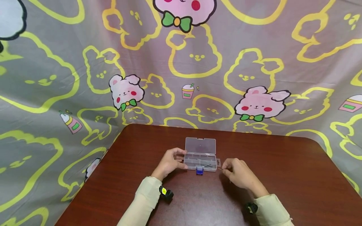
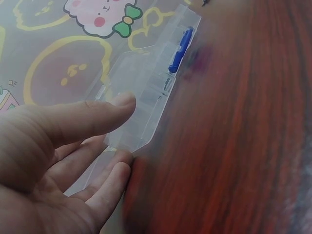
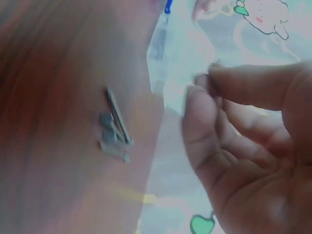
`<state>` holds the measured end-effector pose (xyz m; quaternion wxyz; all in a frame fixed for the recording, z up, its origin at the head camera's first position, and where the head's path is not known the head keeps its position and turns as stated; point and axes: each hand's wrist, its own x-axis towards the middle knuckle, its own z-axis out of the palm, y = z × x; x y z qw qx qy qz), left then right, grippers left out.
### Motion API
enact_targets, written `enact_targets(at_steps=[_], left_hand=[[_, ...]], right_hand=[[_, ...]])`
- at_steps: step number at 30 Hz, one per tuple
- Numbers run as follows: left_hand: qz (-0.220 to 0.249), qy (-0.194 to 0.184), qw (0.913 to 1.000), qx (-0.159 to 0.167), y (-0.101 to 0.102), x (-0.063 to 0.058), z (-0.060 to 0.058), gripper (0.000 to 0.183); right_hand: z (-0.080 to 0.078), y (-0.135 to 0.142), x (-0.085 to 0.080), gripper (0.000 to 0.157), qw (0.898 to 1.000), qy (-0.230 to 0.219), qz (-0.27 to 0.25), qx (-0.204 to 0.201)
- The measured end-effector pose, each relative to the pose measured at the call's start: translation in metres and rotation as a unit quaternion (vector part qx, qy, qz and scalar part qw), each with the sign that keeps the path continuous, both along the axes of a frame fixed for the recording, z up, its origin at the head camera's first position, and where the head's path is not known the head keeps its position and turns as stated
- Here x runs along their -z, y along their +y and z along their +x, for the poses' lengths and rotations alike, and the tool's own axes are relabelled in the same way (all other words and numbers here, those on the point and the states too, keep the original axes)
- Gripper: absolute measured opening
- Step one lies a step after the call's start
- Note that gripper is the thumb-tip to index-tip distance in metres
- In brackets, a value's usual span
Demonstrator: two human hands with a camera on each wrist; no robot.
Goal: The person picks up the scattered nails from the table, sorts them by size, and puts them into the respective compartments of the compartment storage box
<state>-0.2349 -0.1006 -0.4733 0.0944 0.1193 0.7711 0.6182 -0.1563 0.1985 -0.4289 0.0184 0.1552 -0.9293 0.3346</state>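
Observation:
A clear plastic compartment box lies on the table with its lid raised and a blue latch at the front. Thin metal pins lie inside. My left hand holds the box's left end, thumb at the front corner and fingers behind, as the left wrist view also shows. Just off the right end, my right hand pinches a small thin piece between thumb and forefinger; its kind is too blurred to tell. In the right wrist view, several small metal pieces lie on the table near this hand.
The dark red-brown wooden table reaches back to a patterned cloth that hangs behind it and along the left side. A clear hanging tab sticks out from the box's right end.

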Motion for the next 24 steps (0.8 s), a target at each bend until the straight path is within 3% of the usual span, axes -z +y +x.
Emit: enact_targets(at_steps=[4,12,24], left_hand=[[0.003,0.001,1.0,0.002,0.001,0.001,0.0,0.055],[0.003,0.006,1.0,0.003,0.002,0.003,-0.002,0.054],[0.012,0.001,0.9999,0.006,0.002,0.001,0.0,0.056]], right_hand=[[-0.009,-0.013,0.003,0.005,0.999,0.01,-0.034,0.025],[-0.023,-0.044,0.007,0.015,0.997,0.068,-0.034,0.02],[-0.043,-0.086,0.019,0.017,0.997,0.071,-0.019,0.032]])
